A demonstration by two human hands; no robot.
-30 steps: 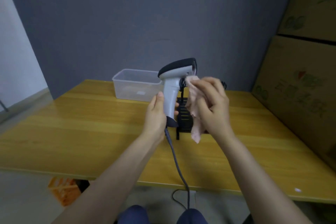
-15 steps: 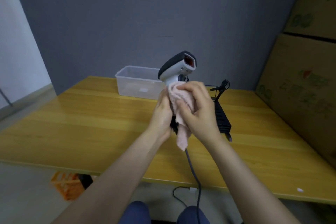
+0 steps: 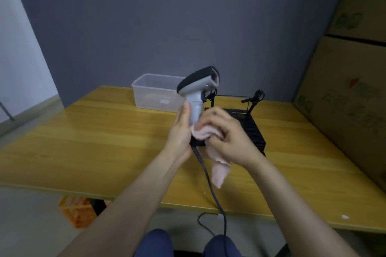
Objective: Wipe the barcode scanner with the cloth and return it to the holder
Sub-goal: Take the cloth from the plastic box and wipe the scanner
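Note:
The barcode scanner [image 3: 197, 87] is grey with a black top and stands upright above the table, its grey cable [image 3: 211, 185] hanging down past the table's edge. My left hand [image 3: 180, 131] grips the lower part of its handle from the left. My right hand [image 3: 227, 135] presses a pale pink cloth [image 3: 219, 169] around the base of the handle; one end of the cloth dangles below. The black holder [image 3: 253, 129] sits on the table just behind my right hand, with two thin upright prongs.
A clear plastic tub [image 3: 156, 93] stands at the back of the yellow wooden table [image 3: 83, 142]. Cardboard boxes [image 3: 351, 89] are stacked along the right side. An orange crate [image 3: 78, 210] lies on the floor under the table's front edge.
My right hand has slid the cloth down from the scanner's head and trigger to the base of the handle. The scanner's head has turned to the right.

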